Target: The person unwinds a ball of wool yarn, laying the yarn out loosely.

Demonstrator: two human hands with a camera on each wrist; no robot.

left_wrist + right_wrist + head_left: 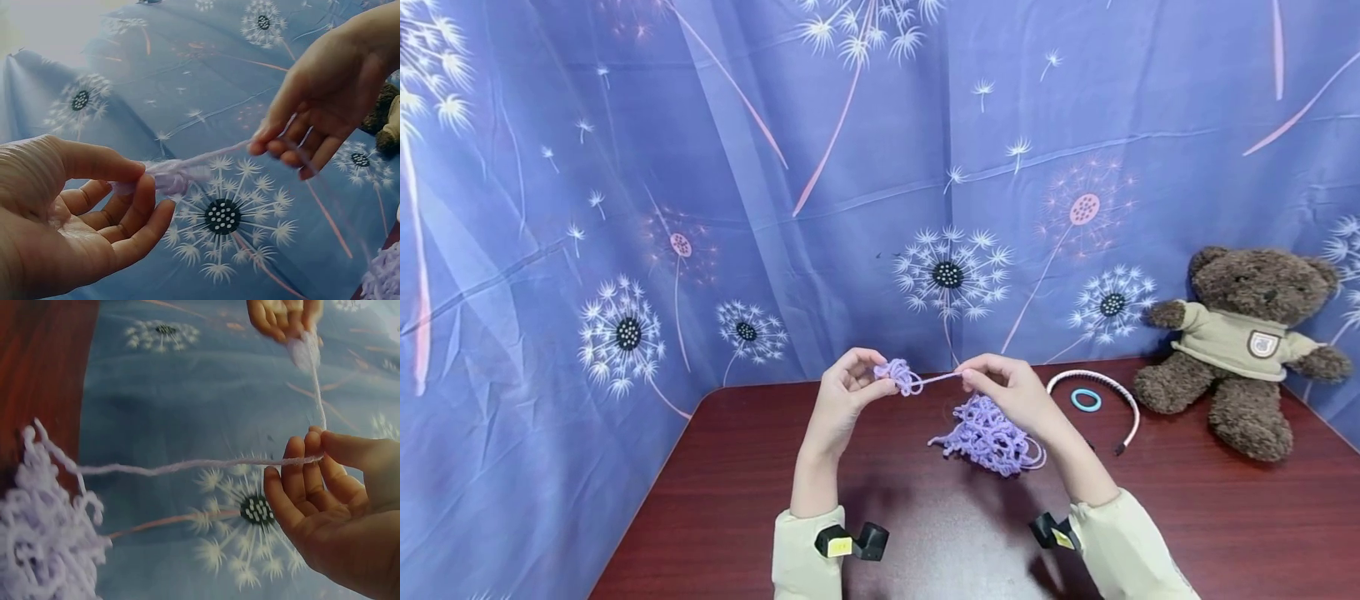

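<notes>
Between its thumb and fingers my left hand point(844, 400) pinches a small wound bundle of lilac yarn point(897, 375). To the right, my right hand point(1011, 390) pinches the strand of yarn point(942, 377) that runs taut from the bundle. In the right wrist view the strand point(187, 465) carries on past the right fingers to a tangled heap of lilac yarn point(44, 537). That heap point(988, 437) lies loose on the table beneath the right hand. Both hands are held above the tabletop, a short distance apart.
The dark red table point(730, 483) backs onto a blue dandelion-print cloth point(850, 275). Right of the yarn are a white headband point(1131, 408) and a blue ring point(1086, 400). A brown teddy bear point(1247, 333) in a beige top sits at the right back.
</notes>
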